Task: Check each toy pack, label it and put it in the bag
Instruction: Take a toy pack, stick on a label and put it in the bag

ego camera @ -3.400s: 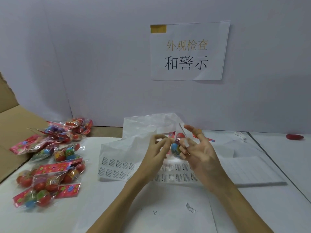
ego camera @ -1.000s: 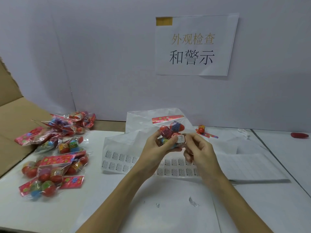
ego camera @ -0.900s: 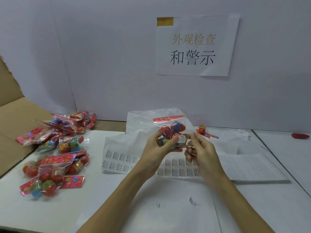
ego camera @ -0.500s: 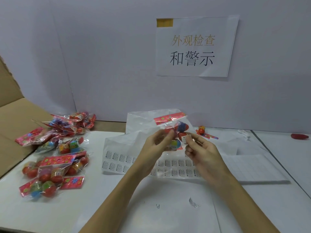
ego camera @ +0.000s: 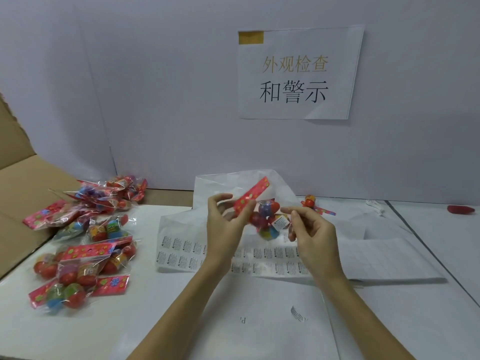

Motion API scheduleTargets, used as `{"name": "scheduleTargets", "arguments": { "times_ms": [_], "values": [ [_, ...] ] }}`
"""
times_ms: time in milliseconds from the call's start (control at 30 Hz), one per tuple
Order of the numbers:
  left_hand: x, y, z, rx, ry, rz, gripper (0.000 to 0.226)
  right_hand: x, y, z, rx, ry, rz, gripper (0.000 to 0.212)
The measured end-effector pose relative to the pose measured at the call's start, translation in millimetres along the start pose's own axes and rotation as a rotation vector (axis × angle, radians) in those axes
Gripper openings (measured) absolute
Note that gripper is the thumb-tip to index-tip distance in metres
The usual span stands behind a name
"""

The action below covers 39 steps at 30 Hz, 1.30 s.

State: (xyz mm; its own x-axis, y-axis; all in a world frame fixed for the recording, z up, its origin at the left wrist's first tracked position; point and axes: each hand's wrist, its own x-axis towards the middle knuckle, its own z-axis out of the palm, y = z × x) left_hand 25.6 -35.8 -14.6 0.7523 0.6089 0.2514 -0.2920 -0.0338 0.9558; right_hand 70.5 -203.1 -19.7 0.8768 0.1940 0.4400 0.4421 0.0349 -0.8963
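Fingers of left hand point(ego camera: 223, 224) pinch toy pack point(ego camera: 265, 219) by red header, mid-air over label sheet point(ego camera: 181, 249). Right hand point(ego camera: 311, 229) loosely curled, empty, beside pack. Label point(ego camera: 280, 222) on. Next: into bag point(ego camera: 233, 181) behind.

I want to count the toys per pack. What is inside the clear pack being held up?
Inside the toy pack pinched by the left hand are small round toys, red, blue and yellow. A white label covers some, so no exact count.
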Motion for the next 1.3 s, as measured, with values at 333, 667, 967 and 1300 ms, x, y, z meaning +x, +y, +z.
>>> {"name": "scheduleTargets", "arguments": {
  "times_ms": [333,667,967,1300],
  "values": [
    [-5,0,4,-0.216,-0.273,-0.225,0.031,-14,2,12,-0.263,-0.315,-0.34,0.02],
    [-5,9,1,-0.213,-0.36,-0.17,0.054,-12,4,12,-0.514,-0.149,-0.26,0.058],
    [-7,0,1,0.128,-0.319,0.126,0.038,1,-1,1,0.229,-0.23,0.244,0.027],
    [-5,-2,3,0.127,-0.254,0.08,0.042,23,-18,-53,0.812,0.028,0.65,0.026]
  ]
}}
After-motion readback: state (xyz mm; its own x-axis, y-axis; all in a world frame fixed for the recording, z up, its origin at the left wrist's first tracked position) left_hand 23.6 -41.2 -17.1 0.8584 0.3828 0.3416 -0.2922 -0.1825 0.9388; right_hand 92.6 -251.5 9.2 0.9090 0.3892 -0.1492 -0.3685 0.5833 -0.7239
